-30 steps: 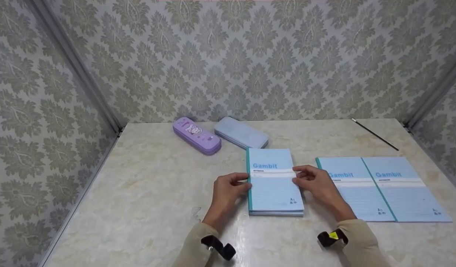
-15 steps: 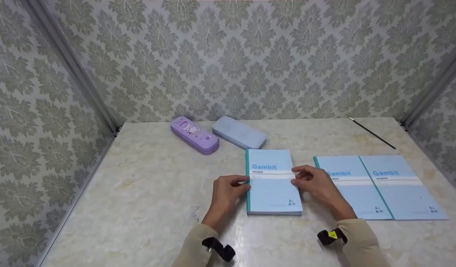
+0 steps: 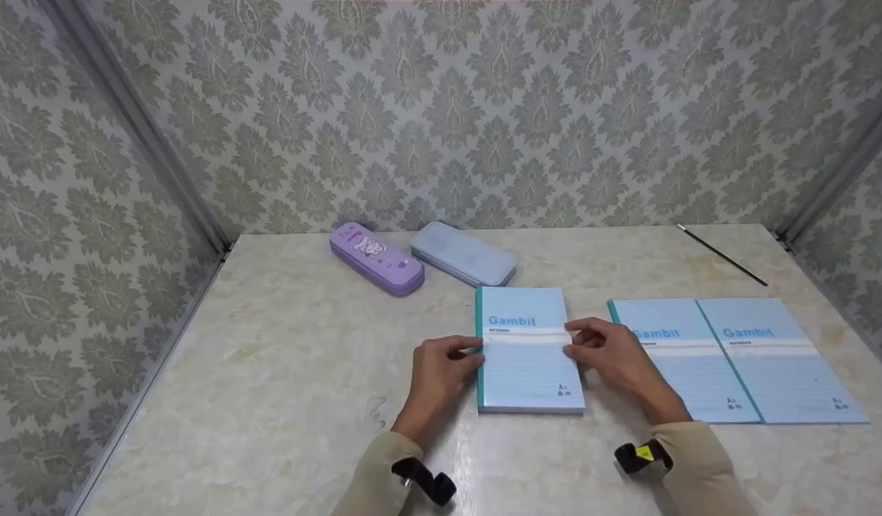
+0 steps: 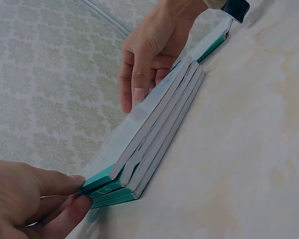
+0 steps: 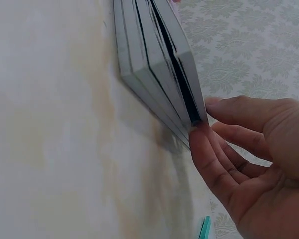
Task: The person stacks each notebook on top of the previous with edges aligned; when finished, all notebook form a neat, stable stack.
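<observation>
A stack of light-blue Gambit notebooks (image 3: 530, 376) with green spines lies on the table before me. By the left wrist view it holds several notebooks (image 4: 154, 129), one on another. My left hand (image 3: 441, 373) is at the spine side, thumb and fingertips pinching the top notebook's green spine (image 4: 102, 178). Across from it, my right hand (image 3: 616, 355) pinches the top notebook's opposite edge, thumb on the cover and a finger at the page side. A dark gap shows under that edge in the right wrist view (image 5: 188, 94). The underside is hidden.
Two more Gambit notebooks (image 3: 763, 380) lie side by side at the right. Behind the stack are a purple pencil case (image 3: 376, 259) and a pale blue case (image 3: 463, 254), the latter very near its top edge. A black pencil (image 3: 724, 254) lies at the back right.
The top notebook has settled down onto the stack, and its near edge now lines up more closely with those below. Both hands stay almost in place.
</observation>
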{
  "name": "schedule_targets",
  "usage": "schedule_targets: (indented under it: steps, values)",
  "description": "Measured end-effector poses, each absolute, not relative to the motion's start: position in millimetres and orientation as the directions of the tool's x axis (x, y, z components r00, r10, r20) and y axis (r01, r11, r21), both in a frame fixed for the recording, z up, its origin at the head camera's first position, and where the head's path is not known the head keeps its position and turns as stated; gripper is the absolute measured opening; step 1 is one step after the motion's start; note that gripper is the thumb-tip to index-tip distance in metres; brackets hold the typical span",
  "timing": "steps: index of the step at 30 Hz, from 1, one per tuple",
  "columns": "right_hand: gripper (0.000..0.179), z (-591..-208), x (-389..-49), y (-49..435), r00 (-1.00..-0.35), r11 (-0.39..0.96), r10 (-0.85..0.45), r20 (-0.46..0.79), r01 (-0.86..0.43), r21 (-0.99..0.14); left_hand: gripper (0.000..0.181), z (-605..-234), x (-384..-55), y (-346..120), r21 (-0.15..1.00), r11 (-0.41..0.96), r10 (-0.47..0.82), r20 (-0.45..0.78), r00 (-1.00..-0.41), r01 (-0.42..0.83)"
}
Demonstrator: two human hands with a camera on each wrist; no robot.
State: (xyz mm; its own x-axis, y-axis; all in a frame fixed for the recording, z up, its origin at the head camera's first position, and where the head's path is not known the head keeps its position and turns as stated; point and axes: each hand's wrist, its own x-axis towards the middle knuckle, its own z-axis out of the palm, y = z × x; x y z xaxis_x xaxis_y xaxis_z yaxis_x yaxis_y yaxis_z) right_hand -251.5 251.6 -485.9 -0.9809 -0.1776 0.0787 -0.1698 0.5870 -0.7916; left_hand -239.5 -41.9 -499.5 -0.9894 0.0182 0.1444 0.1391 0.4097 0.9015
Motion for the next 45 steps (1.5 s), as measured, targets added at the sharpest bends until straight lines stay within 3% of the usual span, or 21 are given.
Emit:
schedule_targets:
  steps: [20,33,45]
  values:
    - [0.052,-494.9,-250.8,255.5,-0.984,0.571,-0.173,0.039,-0.133,-0.810,0.026,-501.6,-239.6,-40.1,0.926,0.372,-0.010,0.073,-0.997,0.064]
    - [0.046,-489.8,-249.2,251.2,-0.983,0.618,-0.180,0.040,-0.145,-0.773,0.027,-499.3,-238.3,-38.2,0.902,0.425,-0.007,0.079,-0.997,0.068]
    - [0.043,-493.4,-248.2,248.8,-0.985,0.635,-0.162,0.061,-0.151,-0.757,0.028,-501.4,-237.0,-38.4,0.927,0.373,-0.021,0.037,-0.999,0.027]
